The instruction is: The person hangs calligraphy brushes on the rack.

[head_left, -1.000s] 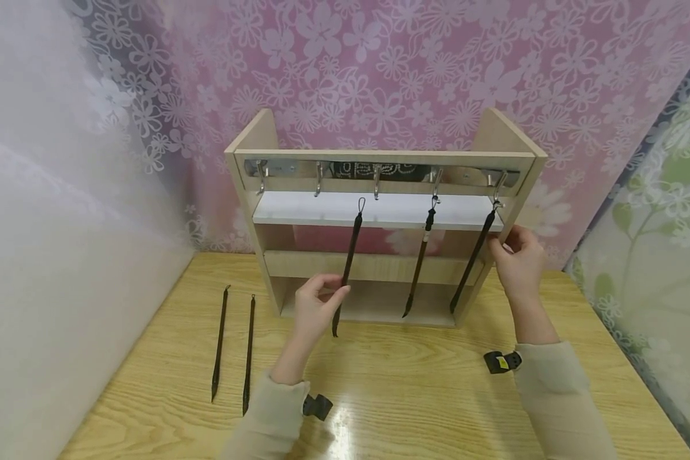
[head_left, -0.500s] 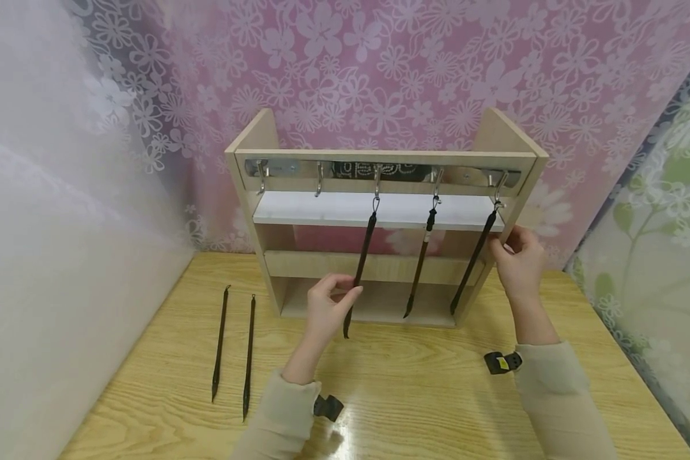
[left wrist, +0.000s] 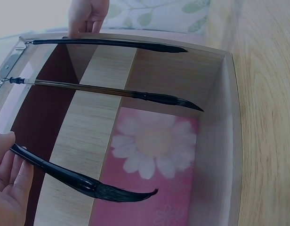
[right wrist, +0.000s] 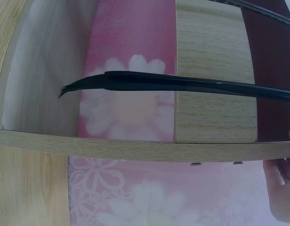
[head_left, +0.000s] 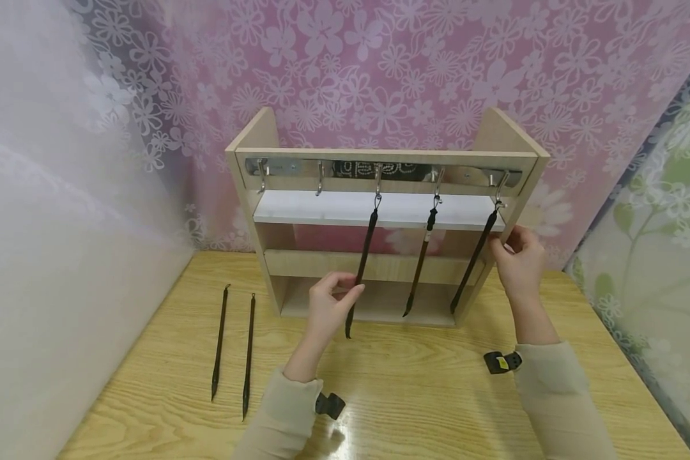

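My left hand pinches a dark calligraphy brush between thumb and fingers, low on its handle. The brush hangs tip down, and its cord loop is right at the end of the middle hook. In the left wrist view, the black bristles curve at the tip. My right hand grips the right side panel of a small wooden shelf. Just left of that hand, one black brush hangs from the rightmost hook. Another, brown-handled brush hangs from the hook beside it.
Two more dark brushes, one farther left and one nearer the shelf, lie on the wooden table. Two hooks at the shelf's left end carry nothing. A pink floral curtain stands behind the shelf.
My left hand has moved right with its brush, bringing the cord loop from left of the middle hook to that hook's end. My right hand stays on the side panel.
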